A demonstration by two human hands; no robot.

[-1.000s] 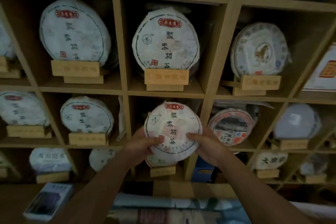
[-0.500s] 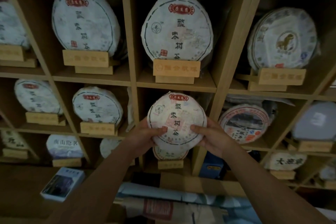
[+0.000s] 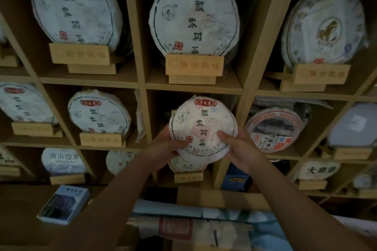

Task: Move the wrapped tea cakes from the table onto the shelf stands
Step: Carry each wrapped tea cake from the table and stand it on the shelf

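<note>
- We hold one wrapped tea cake [image 3: 203,126] upright between both hands, its printed face turned toward us, in front of the middle cubby of the wooden shelf [image 3: 193,88].
- Our left hand [image 3: 165,146] grips the cake's lower left edge, thumb lying across the paper face and the other fingers hidden behind it.
- Our right hand [image 3: 240,149] grips the lower right edge the same way, thumb on the face pointing inward; both sets of fingers are curled closed around the cake.
- Just below our fingers a smaller cake [image 3: 186,166] sits on a wooden stand [image 3: 188,176] in the next cubby down.
- Above our fingers a larger cake of the same print [image 3: 193,16] leans on an engraved stand [image 3: 194,65].
- Right of our right fingers stands a red-rimmed cake [image 3: 273,128]; left of our left fingers, another white cake [image 3: 99,114] on its stand.
- Below our left forearm a small booklet [image 3: 64,204] lies flat.
</note>
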